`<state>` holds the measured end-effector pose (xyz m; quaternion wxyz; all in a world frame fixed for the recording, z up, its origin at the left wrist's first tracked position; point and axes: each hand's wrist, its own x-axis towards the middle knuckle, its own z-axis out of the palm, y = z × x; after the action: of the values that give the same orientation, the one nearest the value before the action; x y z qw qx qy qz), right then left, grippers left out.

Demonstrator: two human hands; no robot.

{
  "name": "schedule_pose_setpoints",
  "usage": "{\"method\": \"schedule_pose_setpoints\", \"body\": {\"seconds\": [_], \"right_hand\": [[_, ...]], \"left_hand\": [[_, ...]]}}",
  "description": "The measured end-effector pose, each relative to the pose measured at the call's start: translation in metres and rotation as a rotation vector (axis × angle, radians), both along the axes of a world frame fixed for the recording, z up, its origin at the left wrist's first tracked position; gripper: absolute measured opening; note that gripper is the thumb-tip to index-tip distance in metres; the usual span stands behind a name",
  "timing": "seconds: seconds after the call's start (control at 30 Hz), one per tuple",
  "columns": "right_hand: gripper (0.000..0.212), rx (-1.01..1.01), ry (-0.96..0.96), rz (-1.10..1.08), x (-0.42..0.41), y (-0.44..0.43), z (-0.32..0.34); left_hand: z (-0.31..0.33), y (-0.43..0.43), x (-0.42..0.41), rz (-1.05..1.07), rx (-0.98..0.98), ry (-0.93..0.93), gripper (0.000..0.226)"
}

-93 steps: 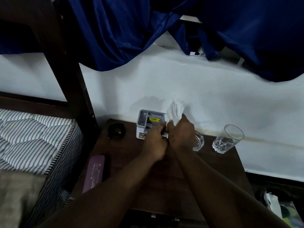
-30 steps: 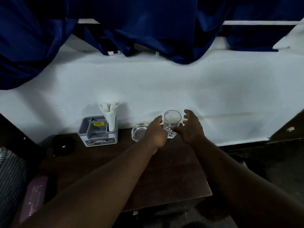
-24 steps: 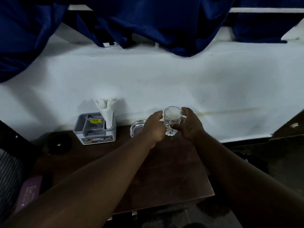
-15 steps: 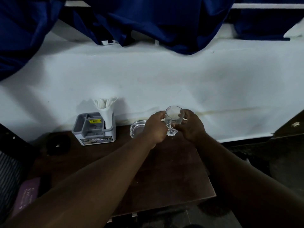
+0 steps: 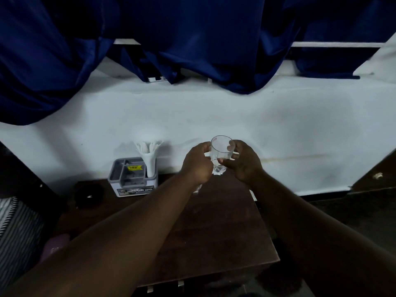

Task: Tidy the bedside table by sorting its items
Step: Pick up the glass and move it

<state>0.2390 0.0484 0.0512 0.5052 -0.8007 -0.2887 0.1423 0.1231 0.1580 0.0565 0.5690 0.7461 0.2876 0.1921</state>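
Observation:
A clear drinking glass [image 5: 220, 151] is held upright above the back of the dark wooden bedside table [image 5: 225, 236]. My left hand [image 5: 198, 162] grips its left side and my right hand [image 5: 243, 161] wraps its right side. A grey compartment organizer [image 5: 132, 179] stands at the back left with white folded tissues [image 5: 149, 155] in its right slot. A glass ashtray is almost hidden behind my left wrist; only a sliver [image 5: 196, 189] shows.
A round black object [image 5: 89, 195] lies left of the organizer. A purple case [image 5: 54, 246] sits at the table's left edge, beside the striped mattress [image 5: 15, 232]. Blue curtains [image 5: 192, 39] hang over the white wall. Dark floor lies to the right.
Both hands closed around the glass and lifted it off the table. Before that the tissues were set into the organizer and my view turned to the right.

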Motion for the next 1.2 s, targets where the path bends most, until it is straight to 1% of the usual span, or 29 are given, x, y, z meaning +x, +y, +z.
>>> {"method": "schedule_pose_setpoints", "body": {"seconds": [0.07,0.17,0.3,0.4,0.47,0.6,0.9,1.03,1.1,1.2], "right_hand": [[0.059,-0.021,-0.035,0.025,-0.006,0.008,0.004],[0.06,-0.047,-0.059,0.043,-0.017,0.021,0.005],[0.06,-0.078,-0.056,0.066,-0.028,0.039,0.0],[0.063,-0.097,-0.037,0.088,-0.035,0.05,-0.008],[0.066,-0.091,-0.01,0.101,-0.038,0.057,-0.016],[0.068,-0.088,0.01,0.104,-0.043,0.064,-0.029],[0.059,-0.142,0.005,0.138,-0.05,0.065,-0.043],[0.063,-0.138,-0.009,0.13,-0.052,0.064,-0.048],[0.064,-0.132,-0.012,0.132,-0.051,0.065,-0.051],[0.064,-0.122,0.016,0.128,-0.05,0.065,-0.052]], "left_hand": [[0.009,0.004,-0.009,0.015,0.005,0.007,0.069],[0.011,0.014,-0.022,0.048,0.027,0.018,0.054],[0.001,0.028,-0.035,0.081,0.061,0.043,0.05],[-0.007,0.035,-0.044,0.096,0.006,-0.008,0.044],[-0.017,0.041,-0.048,0.086,-0.017,-0.011,0.042],[-0.035,0.051,-0.051,0.101,-0.001,0.035,0.054],[-0.052,0.05,-0.06,0.084,-0.048,0.03,0.046],[-0.052,0.047,-0.062,0.096,-0.016,0.034,0.051],[-0.053,0.047,-0.062,0.1,-0.011,0.047,0.05],[-0.052,0.046,-0.063,0.113,-0.007,0.052,0.055]]}}
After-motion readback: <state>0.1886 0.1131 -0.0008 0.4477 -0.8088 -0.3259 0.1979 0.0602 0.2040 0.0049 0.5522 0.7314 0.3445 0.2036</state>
